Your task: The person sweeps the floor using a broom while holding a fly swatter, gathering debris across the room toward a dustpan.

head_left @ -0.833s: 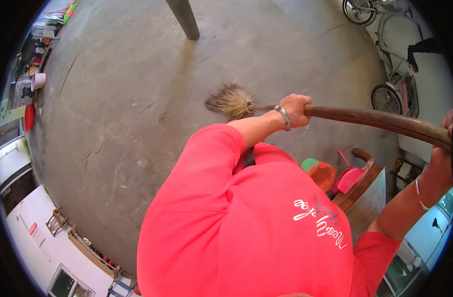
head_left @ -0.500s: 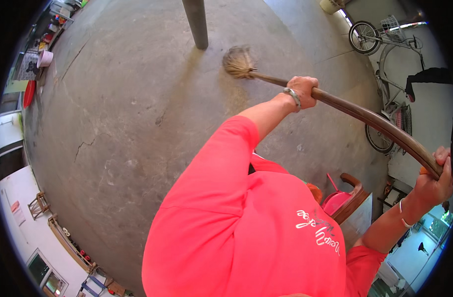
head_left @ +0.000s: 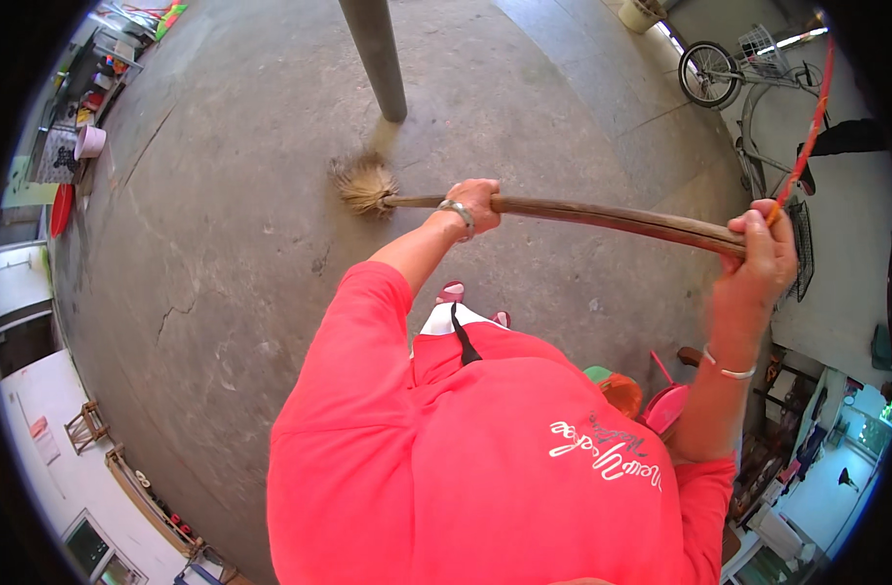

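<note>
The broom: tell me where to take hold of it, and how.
Best take the handle between the left grip and right grip, probably from above: that stretch is long, narrow and uncovered, running crosswise, while the bristles flare at the far left end.

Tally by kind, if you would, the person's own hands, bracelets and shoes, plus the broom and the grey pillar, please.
Hands: 2, left hand and right hand
Broom: 1
Bracelets: 2, left bracelet and right bracelet
Shoes: 2, left shoe and right shoe, both partly hidden
Grey pillar: 1
Total: 8
</note>
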A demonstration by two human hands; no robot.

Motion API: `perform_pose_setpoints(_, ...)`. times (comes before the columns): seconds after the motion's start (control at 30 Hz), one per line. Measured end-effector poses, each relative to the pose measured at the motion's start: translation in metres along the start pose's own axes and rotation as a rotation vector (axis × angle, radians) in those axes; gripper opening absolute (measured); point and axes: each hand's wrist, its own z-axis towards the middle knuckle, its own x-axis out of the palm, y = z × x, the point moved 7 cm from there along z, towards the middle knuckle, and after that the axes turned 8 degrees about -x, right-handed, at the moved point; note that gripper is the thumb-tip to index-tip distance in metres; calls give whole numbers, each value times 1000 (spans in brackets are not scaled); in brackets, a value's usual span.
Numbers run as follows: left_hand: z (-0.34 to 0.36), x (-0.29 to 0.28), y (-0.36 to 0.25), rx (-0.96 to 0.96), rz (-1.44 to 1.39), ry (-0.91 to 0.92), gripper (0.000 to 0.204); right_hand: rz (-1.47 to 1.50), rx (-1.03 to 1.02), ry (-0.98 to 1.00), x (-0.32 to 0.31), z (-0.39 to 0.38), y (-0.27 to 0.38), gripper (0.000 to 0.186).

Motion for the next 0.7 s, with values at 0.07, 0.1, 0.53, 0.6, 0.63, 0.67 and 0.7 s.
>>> perform_pose_setpoints(0.07,12,2,-22,49,1,17,11,-19,-39,50,-5,9,10,11)
perform_pose_setpoints(0.1,20,2,-32,53,-21,35,11,-2,-83,31,-7,11,17,10)
perform_pose_setpoints(0.53,51,106,-200,475,196,209,11,-343,11,-355,-235,-59,-18,14)
perform_pose_setpoints(0.6,32,145,-236,631,171,387,13,-300,93,-532,-281,-88,-15,15)
perform_pose_setpoints(0.63,21,159,-246,672,175,461,13,-297,131,-618,-297,-100,-15,15)
perform_pose_setpoints(0.67,10,172,-254,710,178,535,14,-287,143,-633,-309,-110,-16,15)
perform_pose_setpoints(0.7,1,188,-263,743,211,611,14,-264,155,-687,-322,-121,-16,16)
